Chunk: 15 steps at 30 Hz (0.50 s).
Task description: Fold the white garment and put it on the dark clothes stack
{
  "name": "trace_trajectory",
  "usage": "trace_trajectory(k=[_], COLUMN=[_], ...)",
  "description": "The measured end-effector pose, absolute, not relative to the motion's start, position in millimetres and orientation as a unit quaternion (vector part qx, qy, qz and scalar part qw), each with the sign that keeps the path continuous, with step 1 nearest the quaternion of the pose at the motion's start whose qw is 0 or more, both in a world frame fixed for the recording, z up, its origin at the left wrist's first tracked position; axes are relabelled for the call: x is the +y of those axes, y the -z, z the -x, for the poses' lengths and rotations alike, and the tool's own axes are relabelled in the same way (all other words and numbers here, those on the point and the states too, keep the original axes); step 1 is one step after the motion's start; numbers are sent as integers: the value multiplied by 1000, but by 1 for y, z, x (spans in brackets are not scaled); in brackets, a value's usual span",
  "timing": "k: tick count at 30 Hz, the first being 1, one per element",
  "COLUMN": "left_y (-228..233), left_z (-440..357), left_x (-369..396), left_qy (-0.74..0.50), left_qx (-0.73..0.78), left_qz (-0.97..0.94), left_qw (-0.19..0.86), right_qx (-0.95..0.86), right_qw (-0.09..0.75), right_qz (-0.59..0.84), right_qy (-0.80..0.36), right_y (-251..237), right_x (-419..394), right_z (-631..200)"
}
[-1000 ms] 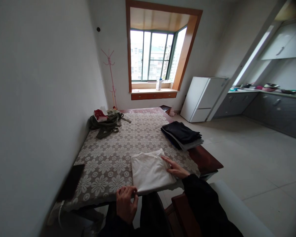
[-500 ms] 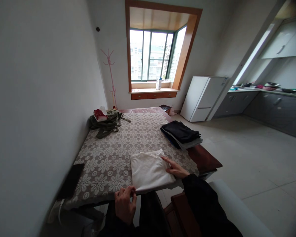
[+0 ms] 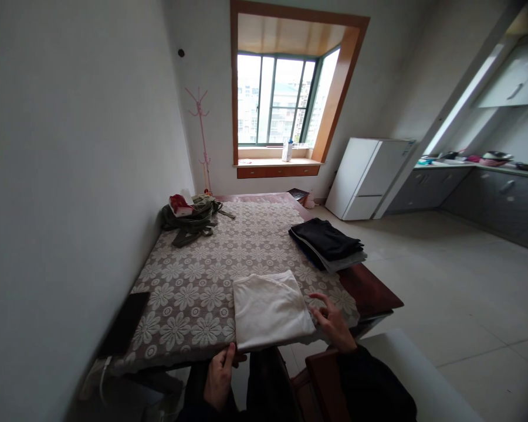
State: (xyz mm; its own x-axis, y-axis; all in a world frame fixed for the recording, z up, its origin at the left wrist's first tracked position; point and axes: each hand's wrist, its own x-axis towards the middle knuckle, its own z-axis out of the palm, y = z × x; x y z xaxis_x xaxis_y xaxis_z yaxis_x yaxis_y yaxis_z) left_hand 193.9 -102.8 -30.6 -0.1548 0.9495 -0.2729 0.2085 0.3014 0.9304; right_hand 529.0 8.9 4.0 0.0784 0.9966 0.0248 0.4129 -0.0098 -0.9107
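Observation:
A folded white cloth (image 3: 270,310), possibly a garment, lies flat at the near edge of the table, its front side along the rim. My left hand (image 3: 220,375) is at the cloth's near left corner, just below the table edge. Its thumb points up beside the corner, and the other fingers, partly hidden in shadow, sit apart from the thumb near the rim. Right of the cloth, my right hand (image 3: 332,322) hovers with fingers bent and spread, holding nothing. A stack of folded dark and grey clothes (image 3: 328,243) lies farther back on the right.
A floral lace tablecloth (image 3: 193,293) covers the table. At the left edge lies a dark flat device (image 3: 125,322) with a white cable. A green bag (image 3: 191,217) with a red-and-white packet rests by the wall. A brown chair (image 3: 321,381) stands near my right arm.
My right hand has come off the cloth and moved right, its fingers spreading. My left hand has turned and lowered slightly at the near left corner. The cloth looks flatter on its right side.

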Motion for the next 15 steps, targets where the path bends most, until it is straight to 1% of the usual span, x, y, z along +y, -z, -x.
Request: trace_trajectory(k=[3,6,9,12,15], left_y=[32,35,43,48,47], left_z=[-202,-213,-220,-221,-215], left_x=[-93,-85,-82,-84,-91], left_qy=[-419,-437,-457,-473,-477], left_qx=[610,595,595,578,578], left_qz=[-389,-359,-349,-345,-350], left_qw=[549,572,561,568,562], right_qx=[-537,-510,-498,-453,-358], right_qw=[462,487,450,402,417], right_qz=[607,575,516,499,520], right_qy=[-360,-414,-532,-620,-654], right_y=[5,16,37,64,85], right_x=[-24,-58,-83,-95,-93], right_z=[-516,-484,-443,-411,-400])
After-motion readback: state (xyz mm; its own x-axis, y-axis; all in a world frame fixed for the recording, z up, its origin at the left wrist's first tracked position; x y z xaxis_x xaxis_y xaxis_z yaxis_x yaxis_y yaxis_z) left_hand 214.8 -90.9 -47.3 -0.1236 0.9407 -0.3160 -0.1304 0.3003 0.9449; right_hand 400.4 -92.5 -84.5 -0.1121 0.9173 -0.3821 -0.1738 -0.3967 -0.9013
